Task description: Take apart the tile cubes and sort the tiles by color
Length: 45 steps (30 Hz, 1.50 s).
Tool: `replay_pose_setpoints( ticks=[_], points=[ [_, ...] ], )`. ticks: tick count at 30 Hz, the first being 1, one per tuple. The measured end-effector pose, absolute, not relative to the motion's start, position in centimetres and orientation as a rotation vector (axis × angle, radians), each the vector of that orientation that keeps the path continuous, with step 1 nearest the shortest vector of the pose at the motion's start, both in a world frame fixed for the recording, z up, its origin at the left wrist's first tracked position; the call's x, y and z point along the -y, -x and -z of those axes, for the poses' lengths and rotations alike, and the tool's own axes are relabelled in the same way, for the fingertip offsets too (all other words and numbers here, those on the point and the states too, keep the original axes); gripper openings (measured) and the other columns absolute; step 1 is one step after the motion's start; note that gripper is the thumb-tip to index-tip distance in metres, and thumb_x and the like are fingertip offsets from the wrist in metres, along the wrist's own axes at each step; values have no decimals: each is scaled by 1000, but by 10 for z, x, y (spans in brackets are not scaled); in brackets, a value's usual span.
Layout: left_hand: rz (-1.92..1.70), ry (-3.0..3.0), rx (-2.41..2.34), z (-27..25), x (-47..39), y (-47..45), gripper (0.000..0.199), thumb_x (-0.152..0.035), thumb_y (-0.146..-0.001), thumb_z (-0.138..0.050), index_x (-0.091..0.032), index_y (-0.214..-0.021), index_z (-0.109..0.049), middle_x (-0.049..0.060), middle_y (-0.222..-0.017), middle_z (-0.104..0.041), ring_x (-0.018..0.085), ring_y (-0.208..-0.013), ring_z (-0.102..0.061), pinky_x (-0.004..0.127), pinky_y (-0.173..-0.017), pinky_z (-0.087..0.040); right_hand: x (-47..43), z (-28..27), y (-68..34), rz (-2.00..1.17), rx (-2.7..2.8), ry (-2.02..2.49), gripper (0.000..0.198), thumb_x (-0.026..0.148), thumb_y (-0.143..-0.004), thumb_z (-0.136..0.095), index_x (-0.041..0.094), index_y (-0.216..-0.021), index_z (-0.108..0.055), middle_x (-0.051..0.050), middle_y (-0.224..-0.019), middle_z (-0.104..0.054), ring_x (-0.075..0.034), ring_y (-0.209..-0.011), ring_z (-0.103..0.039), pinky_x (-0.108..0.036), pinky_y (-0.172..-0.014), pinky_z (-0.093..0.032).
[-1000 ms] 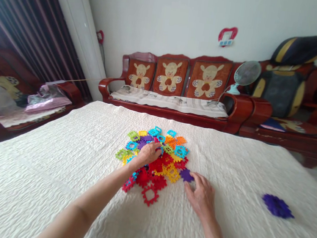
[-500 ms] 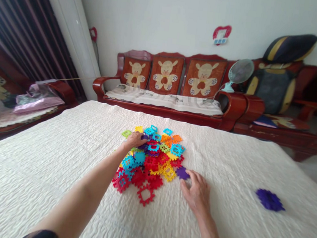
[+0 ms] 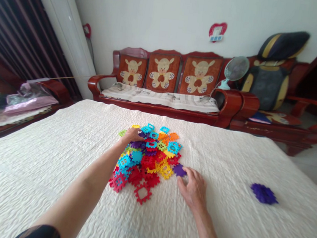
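Observation:
A heap of toothed plastic building tiles in red, blue, yellow, orange, green and purple, among them a red tile with a square hole (image 3: 142, 193), lies in the middle of the bed cover. At the heap's far left side is my left hand (image 3: 131, 135), its fingertips closed on a purple tile (image 3: 143, 135), partly hidden by the fingers. My right hand (image 3: 194, 187) grips the edge of another purple tile (image 3: 179, 170) between thumb and fingers, at the heap's right side. Farther right lies a purple stack of tiles (image 3: 264, 194), apart from the heap.
The white quilted cover (image 3: 57, 153) spreads across the whole surface. Beyond its far edge stands a red wooden sofa (image 3: 160, 106) with bear cushions. A small fan (image 3: 236, 68) and a massage seat cushion (image 3: 268, 85) are at the back right.
The view has shifted slightly, so everything sits a little further left. My left hand has lifted a little, and more of the purple tiles beneath it show. My right hand keeps its grip.

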<state>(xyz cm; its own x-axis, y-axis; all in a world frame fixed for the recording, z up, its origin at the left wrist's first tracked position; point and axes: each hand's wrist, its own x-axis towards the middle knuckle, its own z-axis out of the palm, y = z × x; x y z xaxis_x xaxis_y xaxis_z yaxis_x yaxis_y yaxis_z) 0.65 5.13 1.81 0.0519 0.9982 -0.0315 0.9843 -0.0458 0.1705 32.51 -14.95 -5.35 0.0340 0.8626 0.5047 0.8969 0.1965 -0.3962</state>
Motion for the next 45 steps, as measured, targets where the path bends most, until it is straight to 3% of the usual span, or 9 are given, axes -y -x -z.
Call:
replay_pose_setpoints(
  ticks=[5, 10, 15, 19, 27, 35, 40, 45],
  points=[
    [-190, -2140, -2084, -17, -54, -3, 70, -56, -71, -76, -28, -133, -64, 9, -126, -71, 31, -119, -63, 34, -98, -49, 149, 54, -325, 64, 1812, 1644, 32, 33, -87, -54, 20, -116, -63, -10, -116, -70, -28, -109, -62, -41, -90, -42],
    [-224, -2084, -2110, -20, -55, -4, 61, -47, -74, -75, -25, -130, -66, 9, -113, -75, 27, -103, -70, 33, -88, -53, 149, 55, -325, 79, 1812, 1636, 32, 31, -87, -55, 21, -116, -63, -10, -115, -70, -27, -108, -62, -40, -90, -42],
    [-216, -2105, -2070, -29, -53, -4, 36, -37, -80, -67, -22, -112, -76, 5, -93, -78, 22, -90, -71, 27, -79, -51, 148, 56, -326, 90, 1818, 1650, 33, 32, -87, -57, 20, -117, -64, -9, -116, -70, -27, -109, -62, -41, -89, -42],
    [-203, -2165, -2001, -31, -44, -2, 27, -36, -81, -65, -23, -102, -77, 0, -86, -76, 18, -83, -69, 23, -72, -49, 148, 55, -326, 80, 1822, 1667, 32, 32, -87, -56, 20, -117, -63, -9, -116, -70, -27, -110, -62, -41, -89, -42],
    [-302, -2226, -2086, -23, -25, -9, 38, -29, -91, -55, -24, -127, -66, 10, -106, -75, 23, -103, -69, 28, -88, -49, 148, 55, -326, 78, 1821, 1661, 32, 31, -87, -56, 20, -116, -63, -9, -116, -70, -27, -110, -62, -40, -90, -41],
    [-468, -2196, -2039, -46, -21, -18, 30, -17, -89, -54, -18, -110, -75, 10, -92, -77, 20, -89, -71, 27, -84, -50, 147, 53, -325, 80, 1809, 1669, 32, 30, -86, -58, 20, -116, -64, -9, -115, -70, -27, -109, -62, -40, -89, -41],
    [-568, -2198, -1835, -58, -9, -47, 33, -26, -90, -54, -20, -117, -73, 3, -82, -77, 14, -73, -69, 21, -72, -50, 147, 51, -325, 85, 1808, 1656, 31, 29, -86, -59, 20, -115, -64, -9, -115, -70, -27, -108, -62, -40, -88, -42],
    [-585, -2177, -1843, -59, -3, -45, 40, -35, -94, -50, -21, -126, -68, 5, -101, -77, 16, -90, -70, 23, -81, -50, 147, 51, -325, 82, 1808, 1652, 31, 29, -86, -58, 21, -115, -64, -9, -114, -70, -27, -106, -63, -40, -86, -42]
  ],
)
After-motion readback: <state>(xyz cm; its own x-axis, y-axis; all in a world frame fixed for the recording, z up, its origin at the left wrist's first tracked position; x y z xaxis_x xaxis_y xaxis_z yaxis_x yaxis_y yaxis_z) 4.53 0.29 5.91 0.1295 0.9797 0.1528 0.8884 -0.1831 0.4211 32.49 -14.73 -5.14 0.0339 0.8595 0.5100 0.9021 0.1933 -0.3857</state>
